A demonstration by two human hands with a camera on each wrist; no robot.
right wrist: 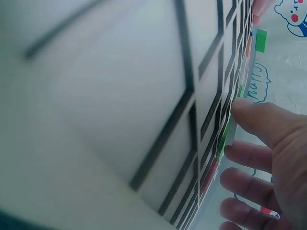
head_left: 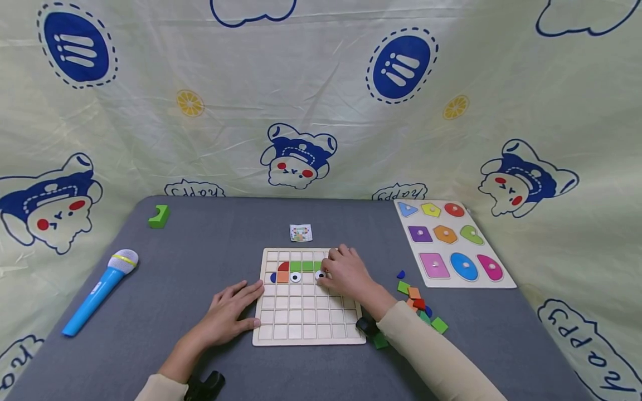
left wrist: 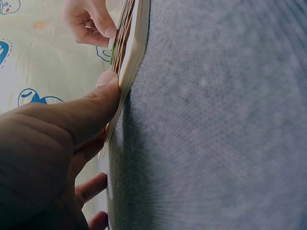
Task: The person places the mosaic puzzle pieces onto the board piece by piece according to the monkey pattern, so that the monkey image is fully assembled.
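A wooden grid board lies on the grey table. My left hand rests at its left edge, fingers spread; the left wrist view shows the thumb against the rim. Over the upper right cells, my right hand pinches a white eye tile between thumb and forefinger. A row of green tiles runs left from there, ending in a red curved tile. Below them sit another eye tile, an orange square and a blue rounded tile.
Loose coloured tiles lie right of the board, some beside the right sleeve. A shape puzzle board stands further right. A small picture card lies behind the grid. At left are a toy microphone and a green block.
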